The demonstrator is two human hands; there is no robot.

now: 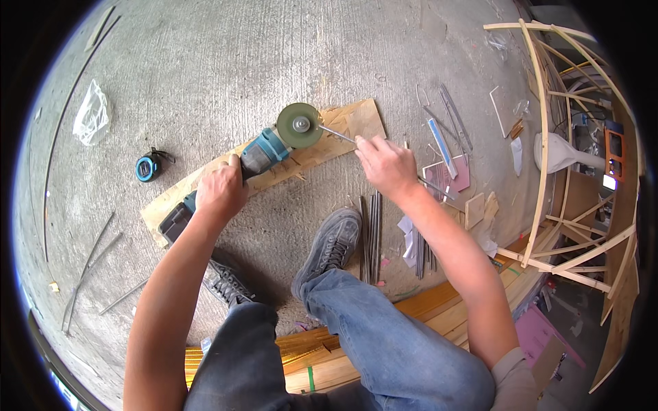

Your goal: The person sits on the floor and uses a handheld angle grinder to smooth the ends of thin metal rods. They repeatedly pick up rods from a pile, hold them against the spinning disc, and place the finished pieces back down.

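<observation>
My left hand (221, 188) is wrapped round the body of a teal and black cordless angle grinder (264, 152), which lies along a wooden board (349, 130). A round green disc (295, 118) sits at the grinder's head, facing up. In my right hand (387, 164) is a thin metal rod (338, 133). Its far tip meets the disc's right edge, or nearly so, with what looks like a small orange glow there. The other end of the rod sticks out past my wrist on the right. Both hands are closed.
A blue tape measure (147, 168) and a clear plastic bag (92, 115) lie left on the concrete floor. Bundled metal rods (372, 236) rest beside my right shoe (332, 243). A blue and white strip (442, 147) is further right, before a wooden frame (538, 144). Planks (425, 308) lie under my legs.
</observation>
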